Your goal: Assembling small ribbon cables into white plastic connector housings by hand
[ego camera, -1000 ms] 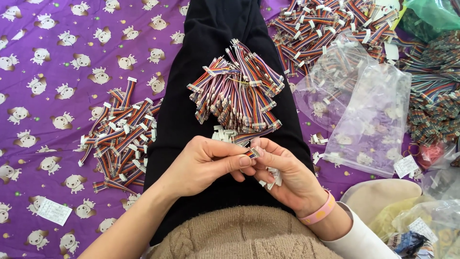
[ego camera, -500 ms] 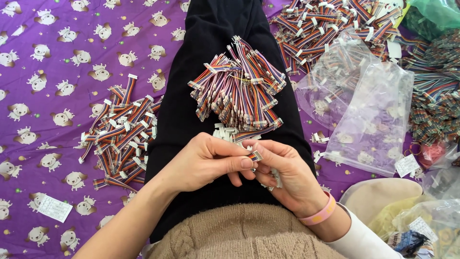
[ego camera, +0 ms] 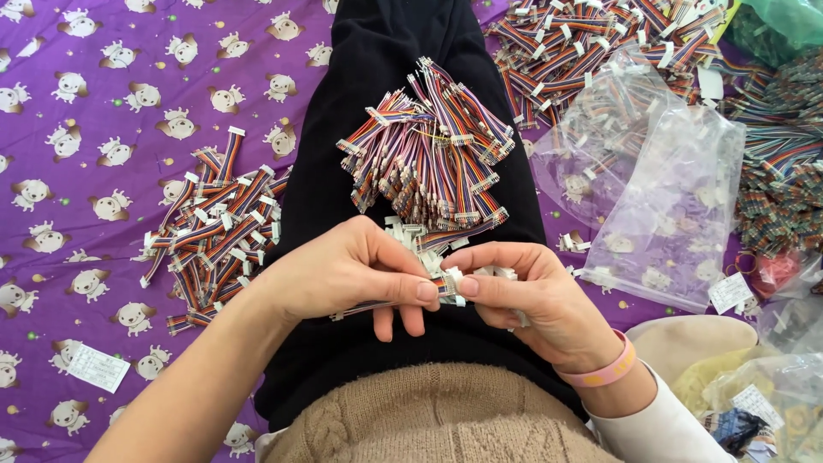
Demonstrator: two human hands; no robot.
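Take the black-clad lap (ego camera: 377, 103) as your landmark; at its near end, just above the knitted hem, your left hand (ego camera: 343, 274) and right hand (ego camera: 540, 300) meet fingertip to fingertip, both closed in a pinch on one short ribbon cable (ego camera: 386, 303) with a white connector (ego camera: 452, 285); the connector sits right between your two thumbs, and the cable's long axis runs roughly sideways, trailing off under your left fingers, so your left hand carries most of its length and your right holds only the plug end; just beyond your fingertips, mid-lap, lies a bundle of striped cables (ego camera: 429, 159), fanned out and well within reach of either hand; left of the lap, on the purple sheet (ego camera: 86, 103), sits a looser heap (ego camera: 219, 231); right of the lap lie clear plastic bags (ego camera: 660, 197); farthest off, a larger pile (ego camera: 591, 43).
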